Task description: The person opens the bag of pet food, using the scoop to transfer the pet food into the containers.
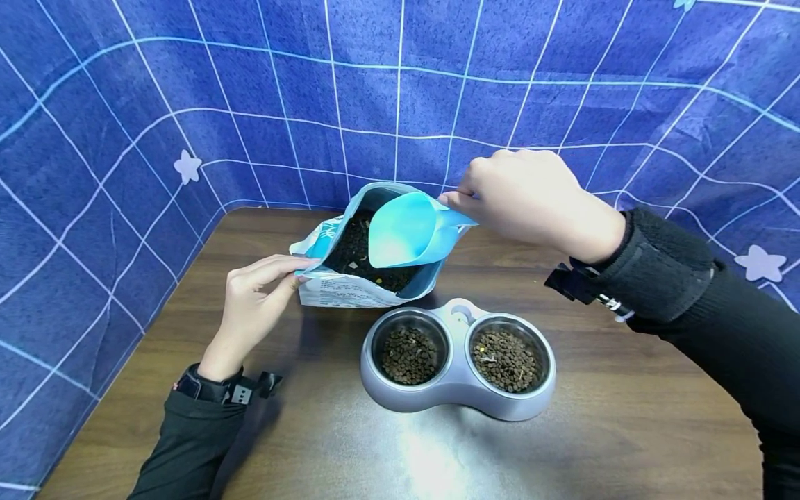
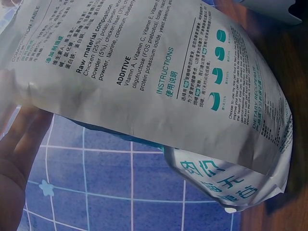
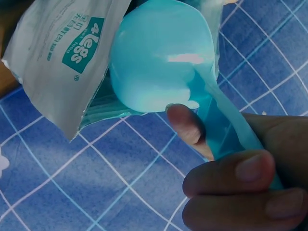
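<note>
My right hand (image 1: 521,198) grips the handle of a light blue scoop (image 1: 406,229), fingers curled round it in the right wrist view. The scoop's bowl is tilted over the mouth of a white and teal pet food bag (image 1: 350,288), and no kibble shows in it. Dark kibble (image 1: 353,250) fills part of the bag. My left hand (image 1: 259,292) pinches the bag's left rim between thumb and fingers, and the mouth gapes wide. In the left wrist view, the bag's printed side (image 2: 144,77) hides most of that hand.
A grey double feeder (image 1: 459,375) stands in front of the bag, its left bowl (image 1: 409,347) and right bowl (image 1: 509,354) both holding brown kibble. Everything rests on a brown wooden table (image 1: 625,417). Behind it hangs a blue gridded cloth (image 1: 400,90).
</note>
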Available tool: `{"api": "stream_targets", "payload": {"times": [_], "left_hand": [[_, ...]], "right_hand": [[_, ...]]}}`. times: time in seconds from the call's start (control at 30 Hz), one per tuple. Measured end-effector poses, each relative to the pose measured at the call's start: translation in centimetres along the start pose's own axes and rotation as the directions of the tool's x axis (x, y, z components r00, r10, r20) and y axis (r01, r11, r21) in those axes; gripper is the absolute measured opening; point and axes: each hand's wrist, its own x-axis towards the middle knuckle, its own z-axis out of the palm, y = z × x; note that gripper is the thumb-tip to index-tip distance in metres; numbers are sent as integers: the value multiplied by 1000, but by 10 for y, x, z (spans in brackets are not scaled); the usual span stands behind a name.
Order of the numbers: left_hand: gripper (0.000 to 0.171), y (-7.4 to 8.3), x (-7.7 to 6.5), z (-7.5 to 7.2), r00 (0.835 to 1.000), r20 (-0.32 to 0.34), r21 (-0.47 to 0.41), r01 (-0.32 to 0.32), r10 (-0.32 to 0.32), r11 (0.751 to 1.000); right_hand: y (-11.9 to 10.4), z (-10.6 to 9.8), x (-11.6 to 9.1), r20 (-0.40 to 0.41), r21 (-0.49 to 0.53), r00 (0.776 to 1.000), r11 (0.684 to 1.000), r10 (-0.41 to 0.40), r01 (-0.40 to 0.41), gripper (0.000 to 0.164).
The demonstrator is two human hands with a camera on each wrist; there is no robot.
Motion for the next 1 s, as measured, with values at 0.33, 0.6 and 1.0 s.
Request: {"api": "stream_targets", "payload": {"times": [0.33,0.6,1.0], "left_hand": [[28,-3,0,0,1000,13,8,-17,17,1000],[29,0,1,1,1000,-8,15,-22,22,1000],[27,-3,-2,-2,1000,-1,25,-18,18,1000]], "right_hand": [[-20,6,9,-35,-117,999,993,-38,33,52],[-34,20,14,-116,-221,985,970,-130,102,56],[-50,43,22,-225,-351,941,922,-251,162,50]]}}
